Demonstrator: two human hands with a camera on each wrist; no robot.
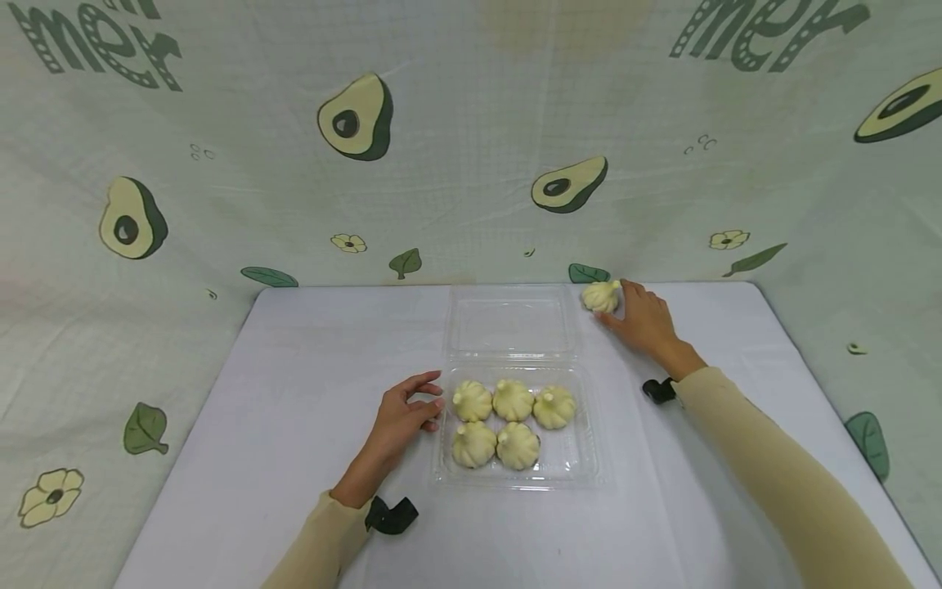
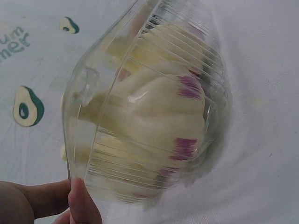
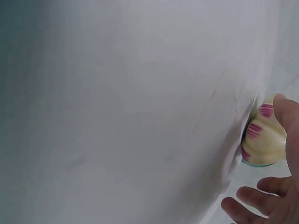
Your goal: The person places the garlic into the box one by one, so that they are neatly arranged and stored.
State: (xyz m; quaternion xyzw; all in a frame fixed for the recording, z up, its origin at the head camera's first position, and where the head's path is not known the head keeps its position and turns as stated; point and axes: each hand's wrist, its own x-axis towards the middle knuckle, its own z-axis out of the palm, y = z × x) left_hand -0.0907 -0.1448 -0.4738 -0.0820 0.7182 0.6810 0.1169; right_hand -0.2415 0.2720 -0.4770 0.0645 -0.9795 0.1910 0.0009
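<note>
Several pale garlic bulbs [image 1: 513,400] sit in two rows inside a hinged clear plastic container [image 1: 570,466], whose lid [image 1: 511,323] lies folded back. My left hand [image 1: 403,415] is at the container's left side; in the left wrist view the thumb and a finger [image 2: 84,203] pinch its rim. Toward the table's back edge is another garlic bulb [image 1: 599,297], with purple streaks at its base in the right wrist view. Around that bulb my right hand [image 1: 642,319] has thumb and finger spread, the thumb touching it and other fingers [image 3: 254,198] apart from it.
A white cloth covers the table [image 1: 316,360]. Hanging fabric printed with avocados [image 1: 356,116] and leaves rises behind and beside it. Dark straps with cameras [image 1: 393,517] are worn on both wrists. The container's lower right corner shows bare plastic.
</note>
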